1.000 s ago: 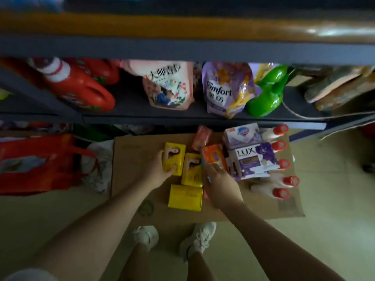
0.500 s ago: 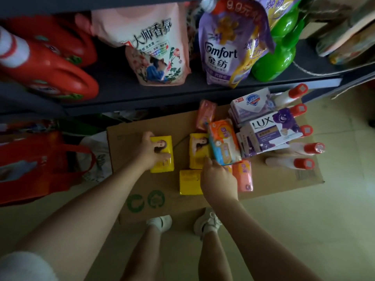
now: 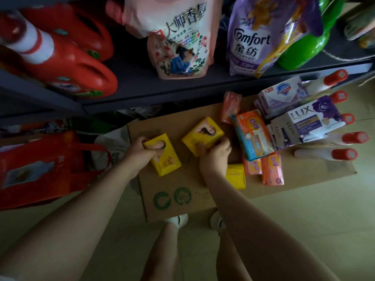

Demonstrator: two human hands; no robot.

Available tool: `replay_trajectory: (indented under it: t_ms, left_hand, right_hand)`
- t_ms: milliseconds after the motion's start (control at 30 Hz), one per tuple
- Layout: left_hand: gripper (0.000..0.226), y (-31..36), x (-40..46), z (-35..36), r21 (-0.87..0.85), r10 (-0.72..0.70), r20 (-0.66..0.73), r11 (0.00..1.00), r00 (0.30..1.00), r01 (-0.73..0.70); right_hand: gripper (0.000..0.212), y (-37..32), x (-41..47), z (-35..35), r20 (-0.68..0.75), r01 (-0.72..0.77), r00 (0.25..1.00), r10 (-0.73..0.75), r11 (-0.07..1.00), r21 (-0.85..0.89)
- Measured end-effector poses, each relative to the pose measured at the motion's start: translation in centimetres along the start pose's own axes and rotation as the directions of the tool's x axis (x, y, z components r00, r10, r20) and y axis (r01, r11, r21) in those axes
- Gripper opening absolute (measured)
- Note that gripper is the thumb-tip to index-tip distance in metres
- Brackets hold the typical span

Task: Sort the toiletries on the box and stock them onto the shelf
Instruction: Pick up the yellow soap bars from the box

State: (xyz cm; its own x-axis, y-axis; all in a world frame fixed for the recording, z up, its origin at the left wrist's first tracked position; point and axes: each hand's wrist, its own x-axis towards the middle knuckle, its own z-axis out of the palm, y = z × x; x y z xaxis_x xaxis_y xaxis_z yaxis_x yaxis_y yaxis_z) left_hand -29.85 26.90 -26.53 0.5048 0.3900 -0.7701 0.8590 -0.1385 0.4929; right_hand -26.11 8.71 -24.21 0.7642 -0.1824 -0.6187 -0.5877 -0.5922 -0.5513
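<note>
Risk, right bar: the right hand (image 3: 215, 154) pinches the tilted yellow wrapped soap bar with a woman's portrait (image 3: 203, 134) only at its near end, so the far end sticks out unsupported; a loose pinch on a slick wrapper could let it slide out and drop back onto the flat brown cardboard box (image 3: 172, 197).
Risk, neighbours: the raised bar sits just beside the orange-and-blue wrapped multipack (image 3: 252, 134), which leans on the purple-and-white LUX carton (image 3: 310, 122); a swing to the right could nudge that pile toward the box's right edge.
Risk, bottles: the white bottles with red caps (image 3: 328, 154) lie on their sides along the right edge and would probably roll off if the pile shifts.
Risk, left bar: the left hand (image 3: 142, 153) grips a second yellow wrapped soap bar (image 3: 164, 157) near the box's left edge, thumb over its top; a careless lift could drag it off that edge.
Left hand: fingers curled round the far end of its bar, which seems to lie on the cardboard, though the dim view leaves contact unsure.
Right hand: fingers clamped on the near end of its bar, near the box's middle.
Third bar: a yellow soap bar (image 3: 236, 176) lies flat toward the near edge, partly hidden behind the right wrist.
Pink packs: small pink-orange wrapped packs (image 3: 272, 169) lie just right of it.
Shelf: the dark metal shelf board (image 3: 142, 86) lies beyond the box's far edge, with bare space between the red detergent jugs (image 3: 67, 65) and the pink refill pouch (image 3: 176, 37).
</note>
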Motion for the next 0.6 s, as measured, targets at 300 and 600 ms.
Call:
replay_trajectory:
  t_ms: [300,600]
  left_hand:
    - [0.034,1.1,-1.8,-2.9,-0.012,0.226,0.068,0.974,0.972,-0.225]
    - [0.041,8.0,-9.8,-6.4,-0.391,0.303,0.173,0.894,0.937,-0.217]
  right_hand:
    - [0.084,-4.4,4.6,2.0,0.038,-0.377,0.926,0.375,0.926,0.04]
    - [0.051,-6.0,-0.4,-5.6,0.441,0.137,0.893,-0.089,0.988,-0.078]
